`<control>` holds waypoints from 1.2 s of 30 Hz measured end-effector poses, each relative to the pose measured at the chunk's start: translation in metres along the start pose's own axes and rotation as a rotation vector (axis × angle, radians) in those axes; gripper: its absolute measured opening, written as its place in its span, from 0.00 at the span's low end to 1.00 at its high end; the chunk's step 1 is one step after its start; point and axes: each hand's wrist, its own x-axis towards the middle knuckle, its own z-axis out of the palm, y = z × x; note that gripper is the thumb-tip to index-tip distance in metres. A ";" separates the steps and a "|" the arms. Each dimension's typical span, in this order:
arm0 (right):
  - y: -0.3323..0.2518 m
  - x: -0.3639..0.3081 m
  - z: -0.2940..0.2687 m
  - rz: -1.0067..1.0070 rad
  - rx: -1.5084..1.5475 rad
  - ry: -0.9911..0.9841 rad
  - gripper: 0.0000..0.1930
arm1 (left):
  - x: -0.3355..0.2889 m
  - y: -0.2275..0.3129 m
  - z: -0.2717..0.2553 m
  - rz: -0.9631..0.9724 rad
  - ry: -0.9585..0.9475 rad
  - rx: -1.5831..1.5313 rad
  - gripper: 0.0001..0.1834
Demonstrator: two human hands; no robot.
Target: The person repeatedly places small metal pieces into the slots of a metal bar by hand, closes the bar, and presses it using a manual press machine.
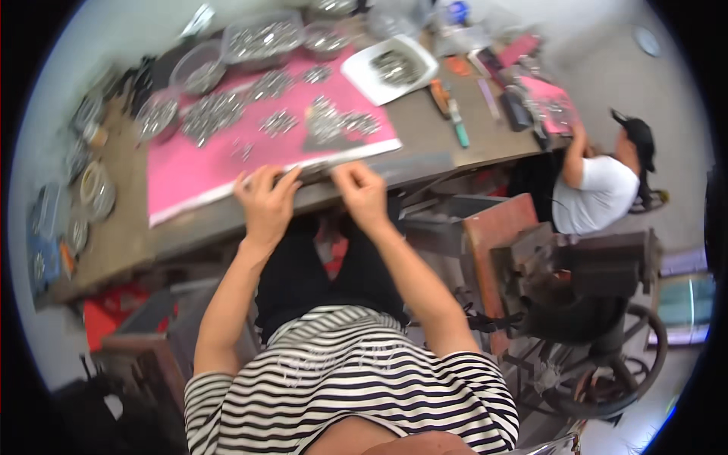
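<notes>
At the front edge of a pink mat (171,171) on the workbench, my left hand (267,203) has its fingers bent together at a small dark metallic piece (317,168). My right hand (362,193) is closed in a pinch just right of that piece. Blur hides what exactly sits in either set of fingertips. Beyond my hands, small shiny metal parts lie in loose heaps on the mat, including a large heap (212,115), a small heap (278,122) and a heap on a grey patch (324,121). A few scattered parts (243,149) lie nearest my left hand.
Clear tubs (263,39) of metal parts line the bench's back. A white tray (379,95) holds more, beside an orange-handled tool (439,98) and a teal-handled tool (459,125). Another person (599,186) sits at the right. A machine with a handwheel (644,371) stands right.
</notes>
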 end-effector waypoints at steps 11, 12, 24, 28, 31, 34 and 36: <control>0.010 0.013 -0.013 0.013 0.104 -0.173 0.06 | -0.008 0.014 0.006 -0.123 0.060 -0.043 0.21; 0.006 0.015 -0.016 0.005 0.043 -0.195 0.06 | -0.010 0.013 0.005 -0.126 0.070 -0.037 0.21; -0.025 0.107 -0.016 -0.355 -0.416 -0.169 0.05 | -0.017 0.016 -0.002 -0.163 0.046 -0.066 0.21; 0.008 0.181 0.003 -0.347 -0.474 -0.149 0.06 | -0.014 0.016 -0.002 -0.171 0.051 -0.060 0.21; 0.039 0.219 0.019 -0.323 -0.486 -0.171 0.07 | -0.014 0.016 0.000 -0.173 0.044 -0.065 0.22; 0.052 0.236 0.035 -0.310 -0.732 -0.093 0.10 | -0.016 0.015 0.002 -0.172 0.038 -0.052 0.22; 0.056 0.234 0.044 -0.316 -0.796 -0.080 0.09 | -0.019 0.016 0.003 -0.167 0.043 -0.039 0.22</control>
